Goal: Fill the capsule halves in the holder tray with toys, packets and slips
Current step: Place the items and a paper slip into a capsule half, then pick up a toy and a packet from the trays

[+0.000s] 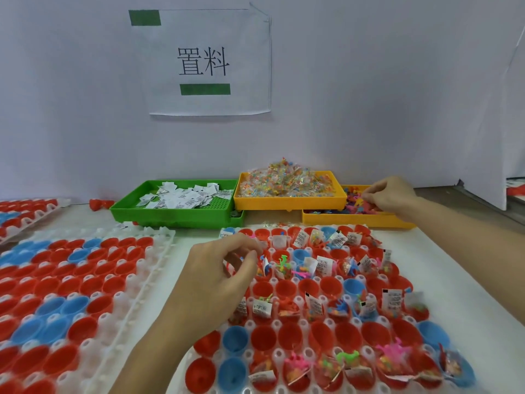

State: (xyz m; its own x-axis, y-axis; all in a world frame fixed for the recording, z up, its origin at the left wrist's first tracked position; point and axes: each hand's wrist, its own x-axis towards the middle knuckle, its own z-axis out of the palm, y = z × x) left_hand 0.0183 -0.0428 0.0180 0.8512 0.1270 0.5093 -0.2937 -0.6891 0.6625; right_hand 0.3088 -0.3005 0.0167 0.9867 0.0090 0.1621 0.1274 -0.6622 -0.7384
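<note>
Paper sign [210,61] on wall reads "置料" (green bars above, below); slip print illegible.

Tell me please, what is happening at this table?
A person is filling capsule halves that stand in a white holder tray. The right hand reaches into the far yellow bin and pinches at the small toys there. The left hand hovers over the tray with fingers curled, seemingly holding something small. Some rows already hold toys, packets and slips; others are empty. A green bin holds slips, and another yellow bin holds packets. A second tray of empty halves lies to the left.
</note>
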